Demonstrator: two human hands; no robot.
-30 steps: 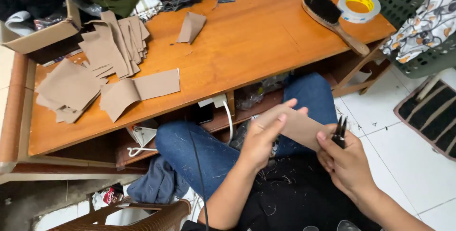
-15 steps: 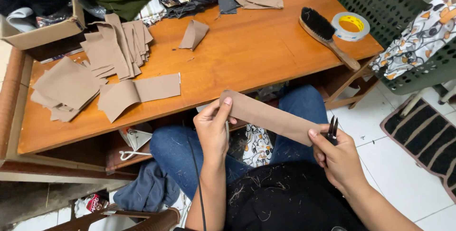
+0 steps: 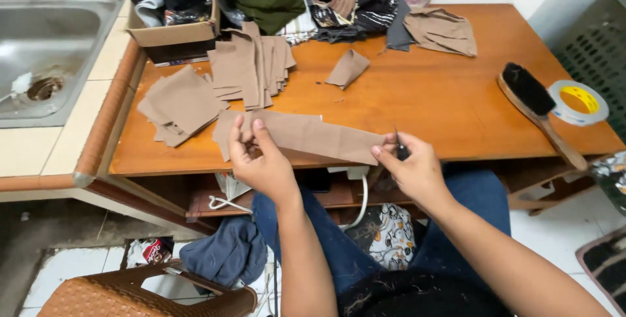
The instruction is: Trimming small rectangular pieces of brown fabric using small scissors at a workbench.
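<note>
Both hands [image 3: 261,160] [image 3: 411,167] pinching brown fabric strip [image 3: 319,136], small snips [image 3: 399,147] in right, above cluttered table [image 3: 430,95].

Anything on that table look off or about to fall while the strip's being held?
The wooden brush lies with its handle tip past the table's front edge; a nudge might tip it. The tan fabric strip in both hands looks intact.

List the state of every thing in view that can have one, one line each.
Long tan fabric strip: stretched flat between both hands.
Left hand: pinching the strip's left end.
Right hand: pinching the right end, also holding small dark snips.
Tan fabric pieces: stacked loosely on the wooden table.
Brown cardboard box: open.
Black-bristled wooden brush: lying flat.
Yellow-cored tape roll: lying flat.
Steel sink: dry, drain uncovered.
</note>
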